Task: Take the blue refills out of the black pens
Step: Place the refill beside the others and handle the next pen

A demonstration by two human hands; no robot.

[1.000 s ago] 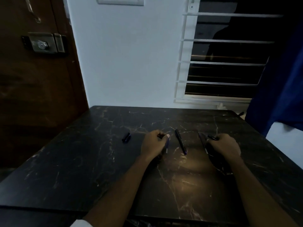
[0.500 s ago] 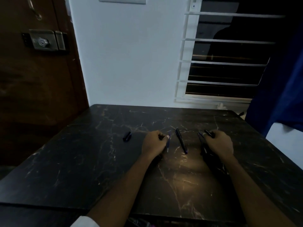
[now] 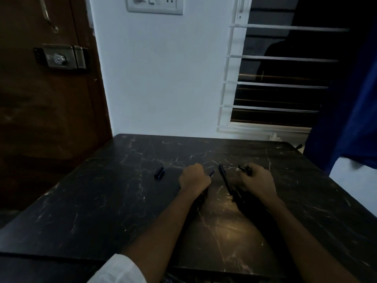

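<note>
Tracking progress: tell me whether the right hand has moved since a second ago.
Yes. The right hand has slid left, closing the gap to the loose black pen.

Counter (image 3: 102, 211) in front, far edge against wall (image 3: 163, 78). Both hands on counter, right of middle: left hand (image 3: 194, 178) beside right hand (image 3: 257, 180). Loose pen (image 3: 225, 180) on counter between hands, lying near-to-far. Refill (image 3: 211, 173) in left hand, end poking out on its right. Second pen (image 3: 244, 169) in right hand, at far side. Pen cap (image 3: 159, 173) on counter, left of left hand, apart. Door (image 3: 40, 119) left of wall, window (image 3: 275, 88) right.
</note>
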